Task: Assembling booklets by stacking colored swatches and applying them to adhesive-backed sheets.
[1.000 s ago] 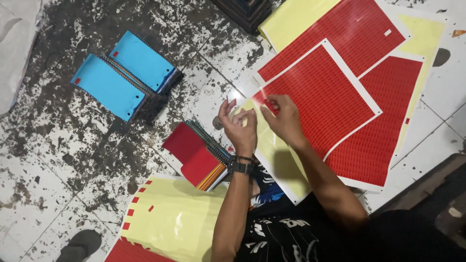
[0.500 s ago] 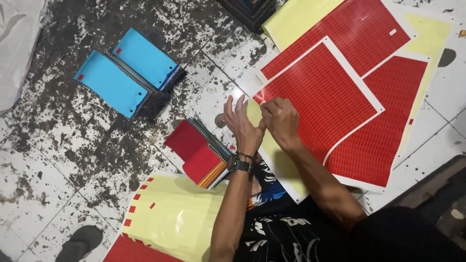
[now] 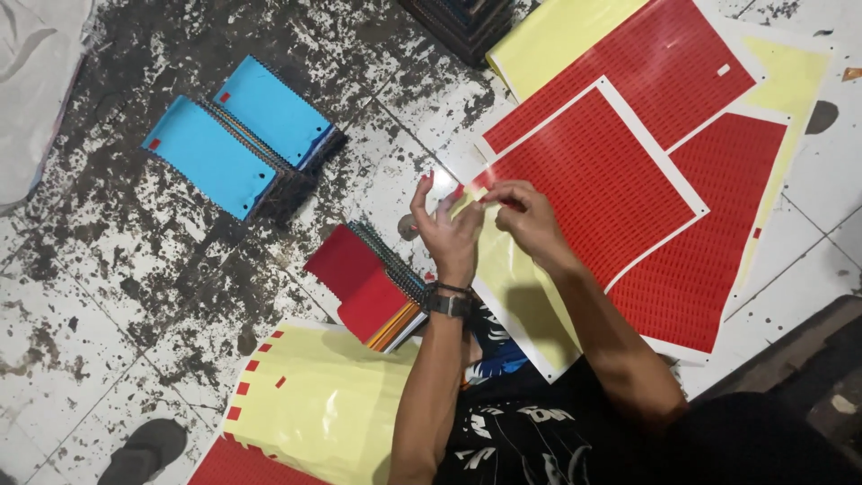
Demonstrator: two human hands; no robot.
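Observation:
My left hand, with a dark wristwatch, is raised with spread fingers; small red stickers cling to its fingertips. My right hand pinches at the corner of a red sticker sheet with a white border, where a small red sticker lifts off. Both hands meet over the sheet's near-left corner, above its bare yellow backing. A stack of spiral notebooks with a red cover lies just left of my left wrist.
Two stacks of blue spiral notebooks lie on the stained tile floor at the upper left. More red sticker sheets overlap at the right. A mostly peeled yellow backing sheet lies near my knee. A dark sandal sits bottom left.
Both hands lifted slightly from the sheet's corner toward the upper left; my left fingers have spread apart, and the right fingers now pinch a small red sticker at the edge.

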